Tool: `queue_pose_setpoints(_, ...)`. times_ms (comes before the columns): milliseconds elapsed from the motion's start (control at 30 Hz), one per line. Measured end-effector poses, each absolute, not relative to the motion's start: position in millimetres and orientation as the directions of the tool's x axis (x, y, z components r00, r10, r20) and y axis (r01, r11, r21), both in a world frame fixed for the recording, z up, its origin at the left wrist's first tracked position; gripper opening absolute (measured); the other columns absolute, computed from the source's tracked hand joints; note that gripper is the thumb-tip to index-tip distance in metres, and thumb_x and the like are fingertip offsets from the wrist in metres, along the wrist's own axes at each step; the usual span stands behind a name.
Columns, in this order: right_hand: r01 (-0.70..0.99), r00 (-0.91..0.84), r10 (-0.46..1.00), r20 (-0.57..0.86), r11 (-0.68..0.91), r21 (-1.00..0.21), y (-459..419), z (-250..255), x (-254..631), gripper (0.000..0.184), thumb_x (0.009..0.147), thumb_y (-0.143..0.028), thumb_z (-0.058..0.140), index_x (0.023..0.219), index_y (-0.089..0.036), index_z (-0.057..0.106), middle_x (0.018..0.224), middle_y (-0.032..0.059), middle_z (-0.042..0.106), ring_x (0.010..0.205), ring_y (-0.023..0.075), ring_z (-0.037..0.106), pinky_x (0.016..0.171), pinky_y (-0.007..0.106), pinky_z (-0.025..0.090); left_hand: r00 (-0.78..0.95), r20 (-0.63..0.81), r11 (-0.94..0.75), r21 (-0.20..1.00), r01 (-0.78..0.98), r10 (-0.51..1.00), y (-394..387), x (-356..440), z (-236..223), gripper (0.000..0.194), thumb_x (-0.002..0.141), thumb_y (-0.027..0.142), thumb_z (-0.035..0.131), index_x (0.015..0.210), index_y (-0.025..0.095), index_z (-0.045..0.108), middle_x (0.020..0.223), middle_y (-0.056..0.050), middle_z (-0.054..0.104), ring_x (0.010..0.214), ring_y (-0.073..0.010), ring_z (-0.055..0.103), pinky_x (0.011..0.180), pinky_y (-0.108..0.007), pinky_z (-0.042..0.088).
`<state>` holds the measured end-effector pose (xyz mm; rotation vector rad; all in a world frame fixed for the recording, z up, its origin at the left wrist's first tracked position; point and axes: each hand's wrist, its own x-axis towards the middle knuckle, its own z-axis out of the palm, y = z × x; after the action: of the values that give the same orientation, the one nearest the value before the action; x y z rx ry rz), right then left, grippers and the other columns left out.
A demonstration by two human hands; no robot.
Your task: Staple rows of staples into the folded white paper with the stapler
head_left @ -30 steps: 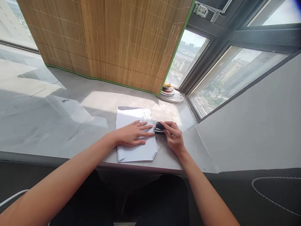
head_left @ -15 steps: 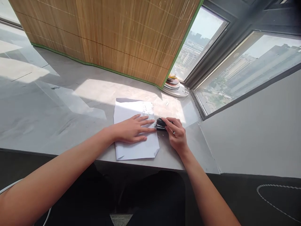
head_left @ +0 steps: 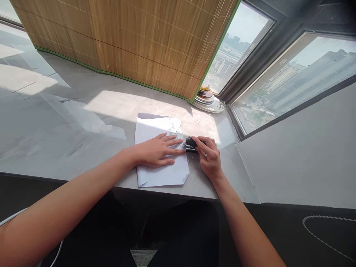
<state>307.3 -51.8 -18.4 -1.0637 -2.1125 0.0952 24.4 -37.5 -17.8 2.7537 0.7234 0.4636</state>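
Note:
White paper sheets (head_left: 164,176) lie on the light counter near its front edge, with two lower corners bent. Many small staples (head_left: 176,128) cover the upper right part of the paper. My left hand (head_left: 157,150) rests flat on the sheets, fingers spread and pointing right. My right hand (head_left: 210,155) is wrapped round a black stapler (head_left: 191,141), whose front end meets the right edge of the paper by my left fingertips. Most of the stapler's rear is hidden by my right hand. Whether its jaws are pressed fully together I cannot tell.
A bamboo mat (head_left: 125,40) with a green border stands upright behind the paper. Stacked plates (head_left: 207,104) sit in the corner by the windows. Loose bits (head_left: 64,100) lie on the counter (head_left: 55,141) at left. A white wall (head_left: 292,159) bounds the right side.
The view has shifted very slightly. Both hands, the stapler and the paper keep nearly the same places relative to each other.

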Motion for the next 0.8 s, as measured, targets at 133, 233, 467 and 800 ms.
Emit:
queue_pose_setpoints(133, 0.674, -0.381, 0.706, 0.597, 0.654, -0.344, -52.7, -18.9, 306.1, 0.049, 0.107, -0.015, 0.047, 0.145, -0.039, 0.066, 0.124, 0.0059, 0.070, 0.108, 0.0259, 0.062, 0.096, 0.046, 0.052, 0.843, 0.184, -0.854, 0.245, 0.458, 0.505, -39.1, 24.3, -13.6, 0.053, 0.108, 0.048, 0.049, 0.160, 0.037, 0.047, 0.174, -0.007, 0.034, 0.159, -0.0357, 0.032, 0.128, -0.056, 0.022)
queue_pose_setpoints(233, 0.693, -0.389, 0.705, 0.593, 0.648, -0.315, -52.8, -19.6, 305.6, 0.052, 0.105, -0.012, 0.047, 0.144, -0.040, 0.066, 0.124, 0.0052, 0.070, 0.109, 0.0262, 0.063, 0.098, 0.046, 0.051, 0.846, 0.169, -0.856, 0.224, 0.466, 0.505, -39.2, 24.5, -13.3, 0.054, 0.109, 0.048, 0.047, 0.161, 0.037, 0.046, 0.175, -0.007, 0.032, 0.159, -0.0360, 0.032, 0.128, -0.057, 0.023)
queue_pose_setpoints(467, 0.709, -0.401, 0.699, 0.592, 0.646, -0.283, -52.1, -20.9, 305.2, 0.053, 0.103, -0.011, 0.048, 0.144, -0.040, 0.066, 0.124, 0.0046, 0.070, 0.110, 0.0262, 0.063, 0.099, 0.046, 0.050, 0.842, 0.199, -0.861, 0.214, 0.462, 0.501, -38.6, 24.9, -16.1, 0.053, 0.108, 0.049, 0.048, 0.159, 0.036, 0.050, 0.173, -0.008, 0.037, 0.158, -0.0364, 0.035, 0.127, -0.056, 0.025)
queue_pose_setpoints(800, 0.725, -0.407, 0.706, 0.580, 0.636, -0.265, -52.7, -20.0, 303.9, 0.053, 0.102, -0.010, 0.047, 0.142, -0.038, 0.067, 0.124, 0.0048, 0.070, 0.110, 0.0260, 0.063, 0.099, 0.047, 0.048, 0.838, 0.213, -0.861, 0.216, 0.461, 0.503, -38.7, 25.4, -17.2, 0.052, 0.107, 0.049, 0.050, 0.158, 0.036, 0.052, 0.172, -0.008, 0.038, 0.157, -0.0365, 0.036, 0.127, -0.057, 0.026)
